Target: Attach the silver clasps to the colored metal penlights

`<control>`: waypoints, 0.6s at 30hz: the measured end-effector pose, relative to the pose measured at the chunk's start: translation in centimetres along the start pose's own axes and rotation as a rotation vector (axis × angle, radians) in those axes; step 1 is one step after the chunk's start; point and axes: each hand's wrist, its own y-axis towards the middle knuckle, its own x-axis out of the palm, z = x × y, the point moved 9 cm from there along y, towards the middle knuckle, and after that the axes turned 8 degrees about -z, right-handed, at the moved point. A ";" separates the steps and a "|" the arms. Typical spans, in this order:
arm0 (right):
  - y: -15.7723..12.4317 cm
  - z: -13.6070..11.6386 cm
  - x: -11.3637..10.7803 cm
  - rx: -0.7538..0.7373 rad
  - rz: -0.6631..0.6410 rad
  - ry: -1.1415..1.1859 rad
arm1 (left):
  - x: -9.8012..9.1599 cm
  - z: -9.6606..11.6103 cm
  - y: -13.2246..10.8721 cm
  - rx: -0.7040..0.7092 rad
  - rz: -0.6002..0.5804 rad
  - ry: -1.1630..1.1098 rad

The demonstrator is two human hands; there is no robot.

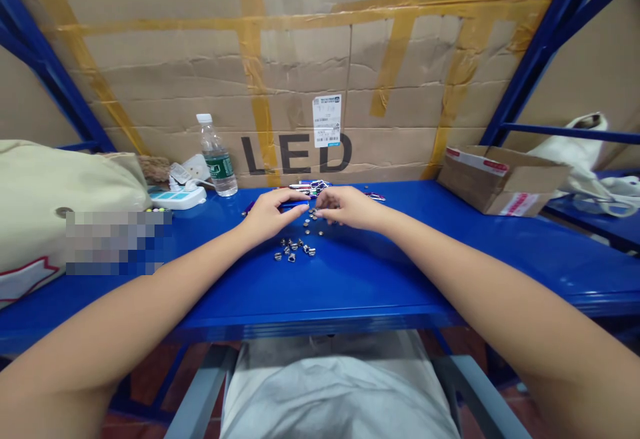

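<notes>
My left hand (267, 216) rests low over the blue table, its thumb and fingers apart, and nothing shows in its grasp. Behind it lies a dark blue, long thin item (295, 206), partly covered by the hand. Opposite, my right hand (350, 207) hovers with loosely curled fingers; a gap shows between thumb and index finger. Small round metal pieces (307, 224) are scattered beneath and beside its fingertips. Nearer to me sits a loose group of shiny metal clip-like pieces (295, 247). Beyond both hands is a pile of pens or similar thin sticks (313, 188), partly hidden.
A water bottle (218, 159) and a white power strip (180, 197) stand at the back left. A pale bag (65, 186) fills the left side. On the right is an open cardboard box (490, 182). A large taped carton (295, 92) closes off the back of the table (380, 279).
</notes>
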 end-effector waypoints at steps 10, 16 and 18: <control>-0.1 1.0 -0.3 0.135 0.037 0.383 | 0.7 -0.2 0.0 0.001 -0.034 -0.078; 0.1 1.1 0.5 0.130 -0.035 0.399 | 0.8 -0.3 0.0 -0.001 -0.048 -0.055; 0.0 1.1 0.4 0.122 -0.012 0.397 | 0.8 -0.1 0.0 0.007 -0.058 -0.036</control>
